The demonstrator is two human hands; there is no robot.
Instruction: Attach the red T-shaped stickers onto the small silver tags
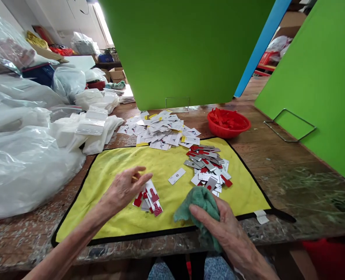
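My right hand (pixel 227 229) is closed around a crumpled green cloth (pixel 200 204) at the front edge of the yellow mat (pixel 111 217). Over the mat's left half hovers my left hand (pixel 130 184), its fingers loosely bent and apart, with nothing visible in them. Just below it lies a small pile of white, silver and red flat pieces (pixel 152 197). A single pale rectangular piece (pixel 176 176) rests alone between the hands. To its right is a larger heap of silver and red flat pieces (pixel 209 163), beyond the green cloth.
Many printed white cards (pixel 163 130) are scattered behind the mat. A red basket (pixel 229 124) of red pieces stands at the back right. Green boards (pixel 184 50) rise behind, with a wire stand (pixel 289 124) at the right. Plastic bags (pixel 23 167) crowd the left side.
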